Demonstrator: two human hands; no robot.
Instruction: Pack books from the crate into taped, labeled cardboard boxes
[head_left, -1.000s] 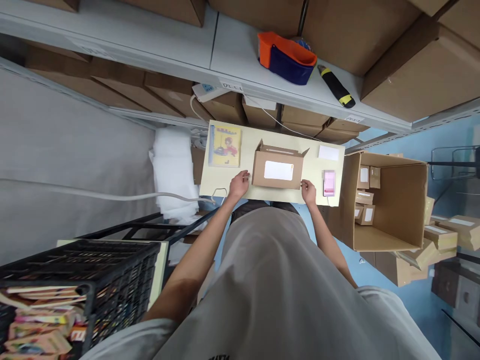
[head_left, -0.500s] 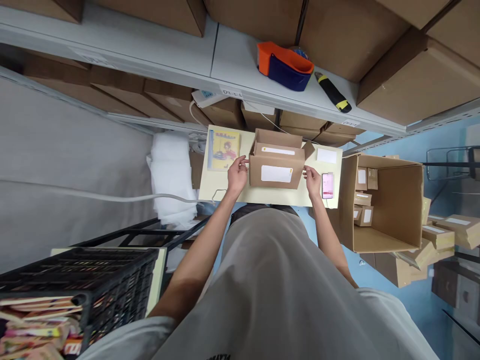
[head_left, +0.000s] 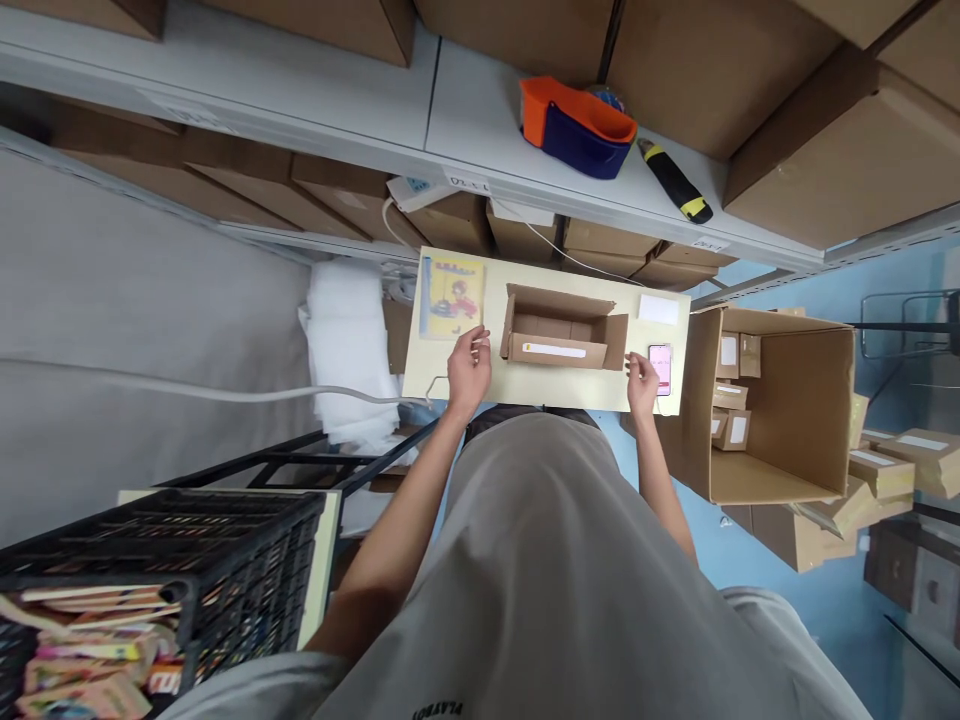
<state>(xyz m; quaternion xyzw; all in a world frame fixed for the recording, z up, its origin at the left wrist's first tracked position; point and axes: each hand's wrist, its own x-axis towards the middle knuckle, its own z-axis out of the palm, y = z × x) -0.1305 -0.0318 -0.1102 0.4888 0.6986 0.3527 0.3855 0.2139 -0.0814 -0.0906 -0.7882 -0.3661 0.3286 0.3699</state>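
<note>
An open cardboard box (head_left: 577,352) stands on the small cream table (head_left: 540,388), its top opening facing me and a white label strip on its near side. Inside it I see only bare cardboard. To its left, my left hand (head_left: 470,372) hovers with loosely bent fingers apart, close to the yellow picture book (head_left: 452,298). My right hand (head_left: 643,386) is just off the box's right flap (head_left: 616,343), fingers half curled and holding nothing. Beside that hand lies a phone (head_left: 661,368) with a lit screen.
A large carton (head_left: 799,400) with small labelled boxes stands at right. Above the table, a shelf (head_left: 480,100) carries an orange and blue tape dispenser (head_left: 577,130) and a utility knife (head_left: 675,180). White packing sheets (head_left: 349,350) hang left; a black crate (head_left: 255,560) sits lower left.
The box has tipped so its opening now faces up toward me, with its right flap spread outward. Both hands have come away from its sides, the right one moving right toward the phone.
</note>
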